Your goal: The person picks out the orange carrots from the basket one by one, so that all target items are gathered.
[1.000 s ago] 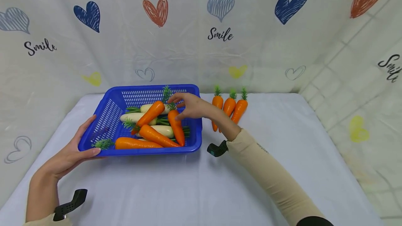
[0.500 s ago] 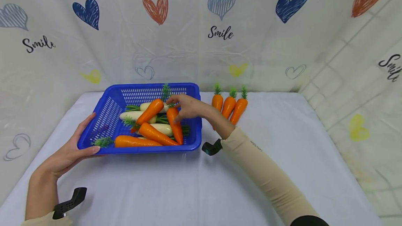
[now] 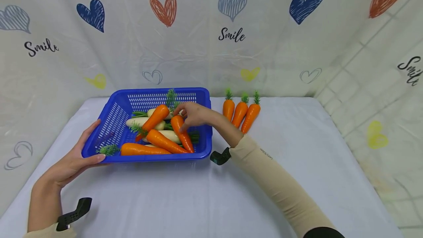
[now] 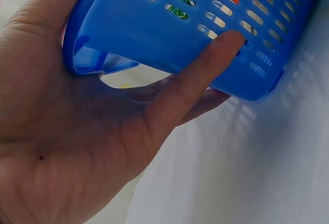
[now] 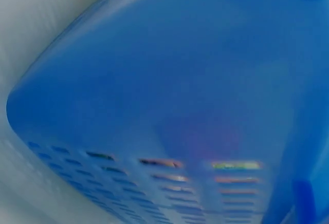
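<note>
A blue plastic basket (image 3: 148,159) with slotted walls holds several orange carrots and white radishes (image 3: 135,122). My left hand (image 3: 71,164) grips its near left corner, thumb over the rim. In the left wrist view, the fingers of that hand (image 4: 123,116) lie along the outside of the slotted wall. Reaching over the right rim, my right hand (image 3: 195,115) pinches a carrot (image 3: 177,123) near its leafy end. That carrot leans across the radishes, tip toward the near right corner. The right wrist view has only the basket's outer wall (image 5: 154,90), so my right fingers are hidden there.
To the basket's right, three carrots (image 3: 240,113) lie side by side on the white tablecloth (image 3: 211,197), leaves toward the back. A curtain (image 3: 195,54) printed with hearts hangs behind the table. Other carrots (image 3: 145,149) rest on top of the radishes in the basket.
My right hand has shifted slightly left, and the top of the carrot under its fingers has moved left with it. My left hand keeps its grip on the basket corner.
</note>
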Demonstrator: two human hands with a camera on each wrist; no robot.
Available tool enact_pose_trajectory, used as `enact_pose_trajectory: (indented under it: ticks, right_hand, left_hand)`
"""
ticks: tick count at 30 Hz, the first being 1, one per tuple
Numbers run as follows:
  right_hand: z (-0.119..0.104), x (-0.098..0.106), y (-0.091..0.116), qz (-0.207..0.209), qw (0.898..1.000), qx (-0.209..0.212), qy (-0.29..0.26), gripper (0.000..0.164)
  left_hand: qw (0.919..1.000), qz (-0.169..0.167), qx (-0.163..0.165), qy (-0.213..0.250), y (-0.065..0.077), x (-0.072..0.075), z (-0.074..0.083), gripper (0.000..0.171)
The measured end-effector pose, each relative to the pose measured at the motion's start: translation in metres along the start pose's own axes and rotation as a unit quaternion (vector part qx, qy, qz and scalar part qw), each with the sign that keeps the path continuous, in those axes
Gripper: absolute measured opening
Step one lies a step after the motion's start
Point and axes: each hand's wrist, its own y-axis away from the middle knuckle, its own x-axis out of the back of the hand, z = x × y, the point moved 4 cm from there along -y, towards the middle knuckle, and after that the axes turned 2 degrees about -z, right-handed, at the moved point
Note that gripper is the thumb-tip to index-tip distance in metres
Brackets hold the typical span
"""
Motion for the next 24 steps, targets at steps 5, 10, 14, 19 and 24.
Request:
enact_pose_trajectory:
  ticks: [5,10,14,19,24]
  right_hand:
    - [-0.002,-0.005,-0.002,-0.044,0.999,0.006,-0.003,0.062]
    - [-0.003,-0.008,-0.001,-0.073,0.997,0.010,-0.017,0.064]
    - [-0.002,-0.008,0.001,-0.076,0.995,0.024,-0.062,0.057]
    - [-0.005,-0.013,0.001,-0.100,0.993,0.053,-0.035,0.060]
    - [-0.007,-0.019,0.002,-0.113,0.991,0.068,0.017,0.066]
  left_hand:
    - [1.0000,-0.004,-0.004,0.003,0.000,0.000,-0.001,0.103]
    - [1.0000,-0.003,-0.003,0.004,0.000,0.000,0.000,0.102]
    - [1.0000,-0.004,-0.005,0.001,-0.001,0.000,0.002,0.102]
    - [1.0000,-0.003,-0.002,0.007,0.000,-0.001,0.002,0.101]
    - [0.9999,-0.001,0.000,0.011,0.001,-0.002,0.002,0.101]
